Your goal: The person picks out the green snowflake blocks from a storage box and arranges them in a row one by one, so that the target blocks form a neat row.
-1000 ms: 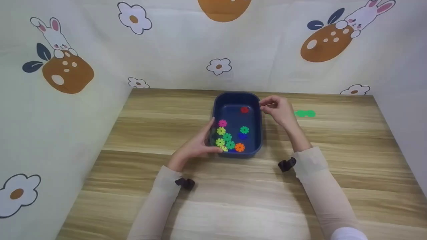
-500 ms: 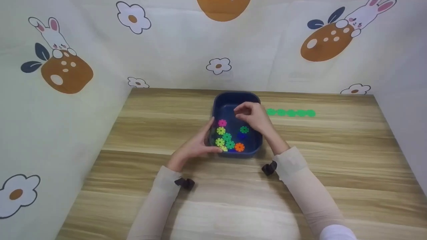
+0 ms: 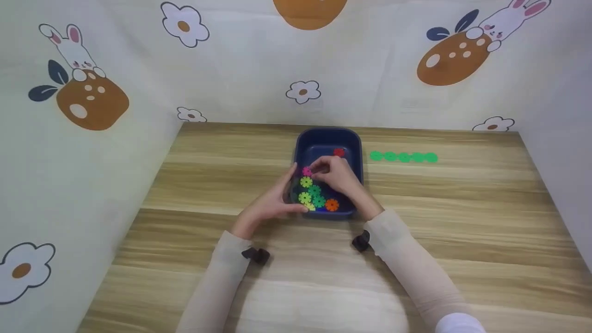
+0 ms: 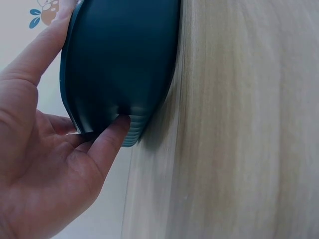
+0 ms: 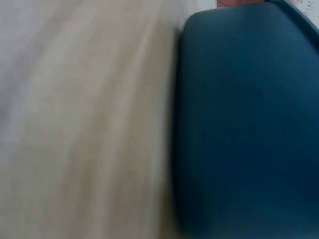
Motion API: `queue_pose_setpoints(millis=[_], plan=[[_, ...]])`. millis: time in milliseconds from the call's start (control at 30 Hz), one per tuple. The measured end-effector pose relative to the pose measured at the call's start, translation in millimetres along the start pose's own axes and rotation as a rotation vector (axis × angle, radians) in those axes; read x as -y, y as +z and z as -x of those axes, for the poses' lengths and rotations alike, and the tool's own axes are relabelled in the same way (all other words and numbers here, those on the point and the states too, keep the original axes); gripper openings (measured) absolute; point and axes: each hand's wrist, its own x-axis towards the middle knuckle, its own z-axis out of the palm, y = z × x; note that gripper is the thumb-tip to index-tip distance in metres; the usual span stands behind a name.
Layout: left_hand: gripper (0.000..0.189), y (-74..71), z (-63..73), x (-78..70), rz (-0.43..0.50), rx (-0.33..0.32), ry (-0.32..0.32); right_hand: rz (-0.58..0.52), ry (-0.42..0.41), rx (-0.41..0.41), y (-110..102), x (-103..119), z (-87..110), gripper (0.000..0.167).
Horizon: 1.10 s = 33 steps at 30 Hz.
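Observation:
A dark blue plastic bin (image 3: 329,138) holds several small notched snowflake discs. At its left front corner, my left hand (image 3: 273,196) grips the bin, fingers along the side and thumb at the front rim. In the left wrist view, the thumb presses the bin's outer wall (image 4: 124,59). My right hand (image 3: 337,175) reaches inside, thumb and fingertips slightly apart right at a pink disc (image 3: 306,171). Close by lie a yellow disc (image 3: 306,181), green discs (image 3: 314,190) and an orange disc (image 3: 332,205). A red disc (image 3: 339,151) is farther back. The bin's wall hides my right hand's fingers in the right wrist view.
Right of the bin, several green discs (image 3: 404,157) form a straight row on the wood-grain table (image 3: 462,222). A pale printed cloth (image 3: 240,69) with bunnies and flowers stands behind the table and along its sides.
My right hand has moved left from the bin's right rim, over the red disc, to the pink disc. This uncovers the full green row. My left hand stays on the bin.

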Motion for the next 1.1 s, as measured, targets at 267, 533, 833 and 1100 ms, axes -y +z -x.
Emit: queue_pose_setpoints(millis=[267, 533, 833, 1100], plan=[[0.122, -0.5, -0.5, -1.1, 0.002, 0.001, -0.002, 0.123, 0.086, 0.106, 3.0, -3.9, -2.6, 0.027], [0.119, 0.1, -1.1, -0.4, 0.030, 0.002, -0.012, 0.240, 0.102, 0.160, 8.2, -3.8, -3.0, 0.031], [0.117, 0.8, -0.5, -0.3, 0.016, -0.005, 0.003, 0.260, 0.073, 0.208, 9.7, -3.0, -2.9, 0.026], [0.118, 0.9, 0.4, -1.3, -0.011, -0.015, -0.019, 0.258, 0.087, 0.238, 8.7, -3.8, -3.9, 0.030]])
